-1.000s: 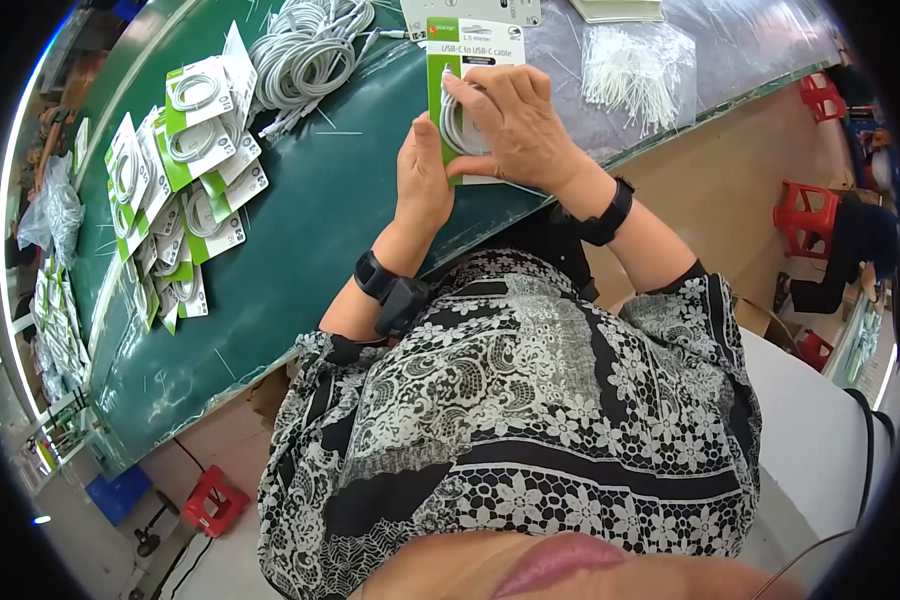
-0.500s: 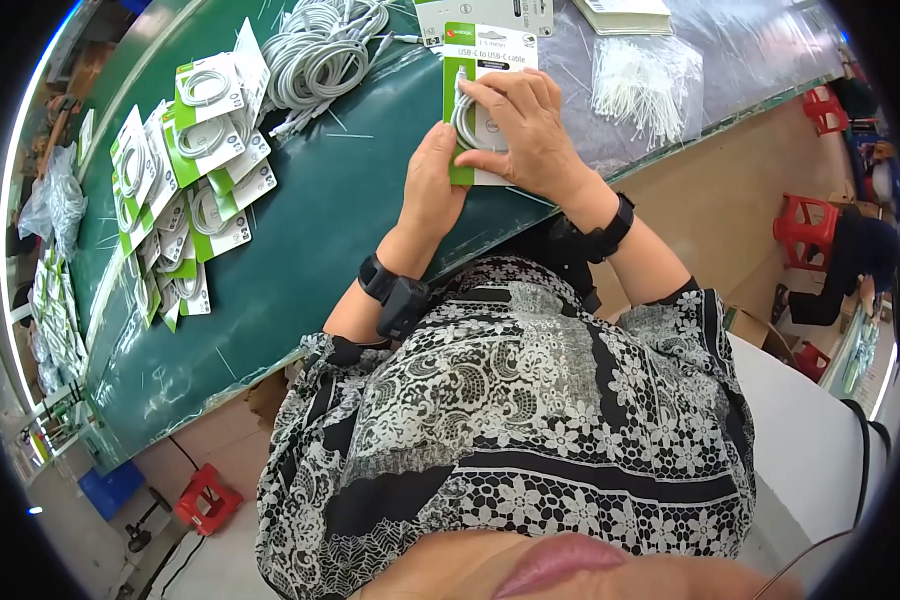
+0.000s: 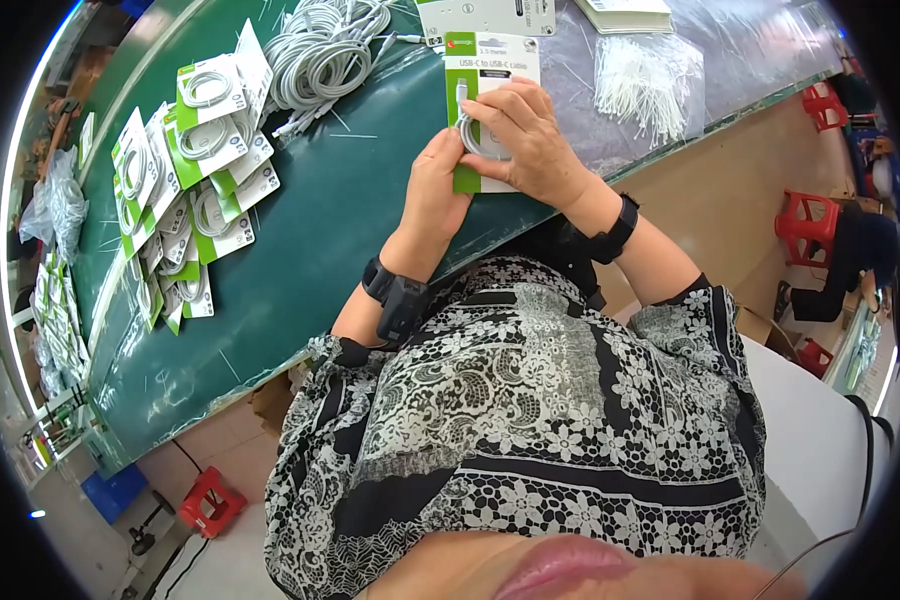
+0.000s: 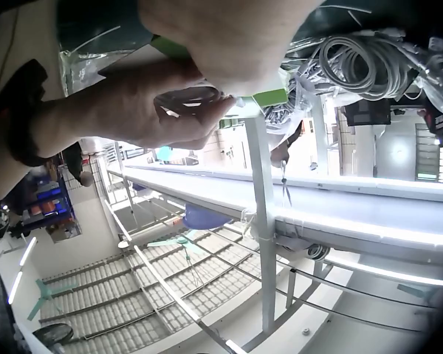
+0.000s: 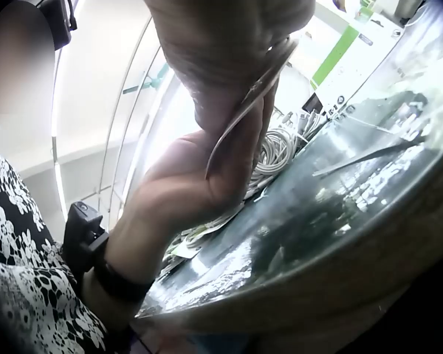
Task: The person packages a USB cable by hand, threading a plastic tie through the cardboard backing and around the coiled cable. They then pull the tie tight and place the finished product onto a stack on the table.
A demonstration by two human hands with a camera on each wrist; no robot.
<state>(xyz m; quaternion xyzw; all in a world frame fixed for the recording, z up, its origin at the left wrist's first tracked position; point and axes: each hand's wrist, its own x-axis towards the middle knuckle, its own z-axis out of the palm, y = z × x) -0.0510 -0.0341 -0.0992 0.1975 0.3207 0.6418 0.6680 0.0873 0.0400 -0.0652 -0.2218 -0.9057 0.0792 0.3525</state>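
Upright in front of the body is a green-and-white cable card [image 3: 522, 75] printed "USB-C to USB-C cable". A coiled white USB-C cable [image 3: 467, 128] lies against its front, connector pointing up. My left hand [image 3: 436, 195] grips the card by its lower left edge, thumb on the near side and the other fingers hidden behind. With fingers and thumb spread over the coil, my right hand [image 3: 538, 145] holds the cable against the card and covers part of it. From the right wrist view, the card shows nearly edge-on between the hands.
Carded cables [image 3: 205, 140] lie in an overlapping pile at left on the green table [image 3: 300, 240]. Loose grey cables [image 3: 325, 50] are heaped behind. Another card [image 3: 460, 18], a bag of white ties [image 3: 645, 90] and a card stack [image 3: 625, 14] are at the back right.
The card and both hands have come slightly closer to the body. My right fingers have shifted a little down the coil, and more of the connector shows. The head view has also shifted slightly.
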